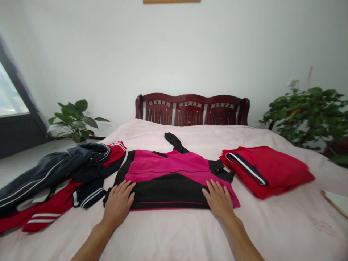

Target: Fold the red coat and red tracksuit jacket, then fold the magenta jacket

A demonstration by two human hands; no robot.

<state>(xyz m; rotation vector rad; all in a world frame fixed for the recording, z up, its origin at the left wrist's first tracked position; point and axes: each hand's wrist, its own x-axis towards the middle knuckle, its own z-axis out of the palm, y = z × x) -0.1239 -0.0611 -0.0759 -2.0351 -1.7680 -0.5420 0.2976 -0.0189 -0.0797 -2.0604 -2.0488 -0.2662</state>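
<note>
A magenta and black jacket (pixel 174 181) lies sideways across the bed in front of me, its body flat with a seam running along it. One black sleeve (pixel 174 140) sticks out from its far side. My left hand (pixel 119 200) rests flat on the jacket's left end, fingers spread. On the right end, my right hand (pixel 218 197) lies palm down, fingers stretched out. Neither hand grips the cloth. Just right of the jacket sits a folded stack of red clothes (pixel 282 168) with a navy and white stripe.
To the left is a loose heap of navy and red clothes (pixel 62 177) with white stripes. A pale pink sheet (pixel 174 235) covers the bed. A dark wooden headboard (pixel 190 108) stands at the back. Leafy plants (pixel 74 119) flank the bed. A pale flat object (pixel 337 203) lies at far right.
</note>
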